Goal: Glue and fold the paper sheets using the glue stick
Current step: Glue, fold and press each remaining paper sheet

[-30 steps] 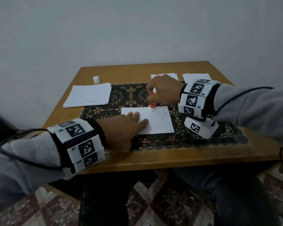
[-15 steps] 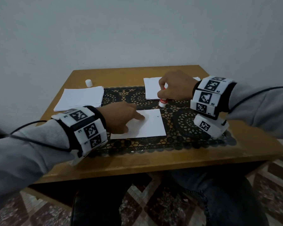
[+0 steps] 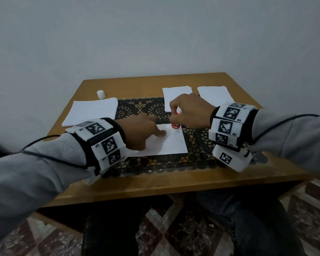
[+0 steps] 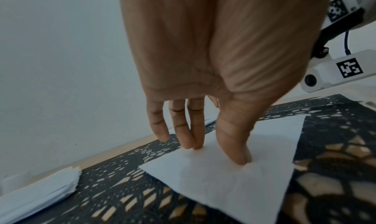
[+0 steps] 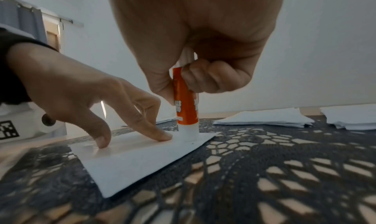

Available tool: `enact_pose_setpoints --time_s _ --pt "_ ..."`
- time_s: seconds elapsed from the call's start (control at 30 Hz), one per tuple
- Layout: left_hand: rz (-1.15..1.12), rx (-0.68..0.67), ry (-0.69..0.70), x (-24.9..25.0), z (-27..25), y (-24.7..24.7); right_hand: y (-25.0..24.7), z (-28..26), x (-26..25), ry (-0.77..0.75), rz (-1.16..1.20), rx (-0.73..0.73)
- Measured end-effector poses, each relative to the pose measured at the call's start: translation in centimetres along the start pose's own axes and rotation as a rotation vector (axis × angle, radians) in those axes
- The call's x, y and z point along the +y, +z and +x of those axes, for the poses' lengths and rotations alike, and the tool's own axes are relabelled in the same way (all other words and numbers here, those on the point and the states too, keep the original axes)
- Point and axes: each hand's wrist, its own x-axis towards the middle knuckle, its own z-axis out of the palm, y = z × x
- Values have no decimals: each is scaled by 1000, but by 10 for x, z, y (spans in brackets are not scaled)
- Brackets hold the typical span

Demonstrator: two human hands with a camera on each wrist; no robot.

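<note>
- Fingers (image 5: 195,76) of the right hand (image 3: 190,111) curl around the glue stick (image 5: 184,102), upright, tip on the paper sheet (image 3: 172,145) near its far edge.
- Left hand (image 3: 139,132) presses straight, slightly spread fingertips (image 4: 193,140) on the sheet, which lies on the lace mat (image 3: 201,159).

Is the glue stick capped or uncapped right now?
Uncapped: glue stick stands tip-down on the sheet; a white cap sits apart.

Left hand (image 3: 139,133) palm down, fingers (image 4: 195,131) straight and slightly spread, fingertips pressed downward, right hand (image 3: 190,111) just beside it, fingers (image 5: 203,78) and thumb curled in a fist-like pinch, both grey-sleeved forearms reaching forward
</note>
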Motion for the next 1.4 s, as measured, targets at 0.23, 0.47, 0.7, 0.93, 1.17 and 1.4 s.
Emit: enact_pose_setpoints --time_s 0.23,0.47,0.7,0.93,1.17,1.4 --pt "-65 -2 -3 -3 1 1 -2 -18 -2 -34 67 -74" --pt "-238 3 -24 -12 5 0 -7 -38 -9 -58 61 -162" --pt "-360 37 -137 -14 16 4 -29 -36 -6 -36 206 -291" --pt "-421 -26 -190 -21 18 -4 -51 -34 9 62 308 -204" --pt "-464 -82 -193 -24 22 -8 -48 -35 18 71 307 -177" --pt "-724 87 -77 -25 17 -15 -46 -30 18 76 343 -99"
